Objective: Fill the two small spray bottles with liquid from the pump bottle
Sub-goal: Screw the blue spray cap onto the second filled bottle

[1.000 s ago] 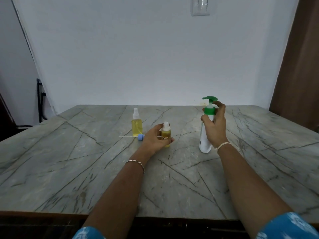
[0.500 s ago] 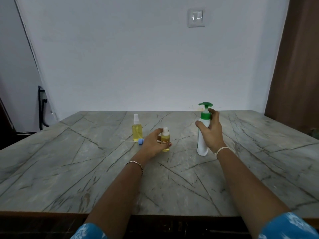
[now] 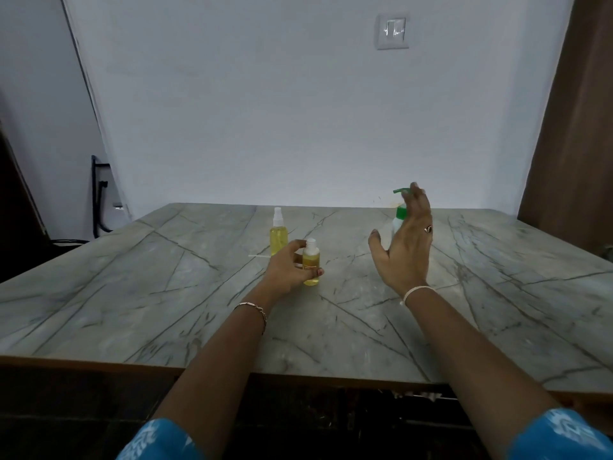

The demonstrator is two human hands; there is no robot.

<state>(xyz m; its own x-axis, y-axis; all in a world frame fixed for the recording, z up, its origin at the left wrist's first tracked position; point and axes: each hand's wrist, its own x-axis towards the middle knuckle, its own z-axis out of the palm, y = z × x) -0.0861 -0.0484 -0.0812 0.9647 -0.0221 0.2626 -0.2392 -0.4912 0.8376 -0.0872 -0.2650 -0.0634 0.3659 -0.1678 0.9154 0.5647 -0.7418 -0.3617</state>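
One second back you were gripping the pump bottle point(image 3: 399, 218); now your right hand point(image 3: 405, 250) is opening, fingers spread in front of it. Your left hand point(image 3: 288, 272) is gripping the near bottle point(image 3: 311, 264), at the pump's 8 o'clock. It and the far bottle point(image 3: 278, 234) are showing yellow liquid, so pumping is likely ending.

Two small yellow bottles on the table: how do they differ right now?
The far small yellow spray bottle stands free; the near small yellow bottle is gripped by the left hand. The far one carries a tall sprayer top; the near one ends in a short white neck. Both stand upright on the marble table, holding yellow liquid.
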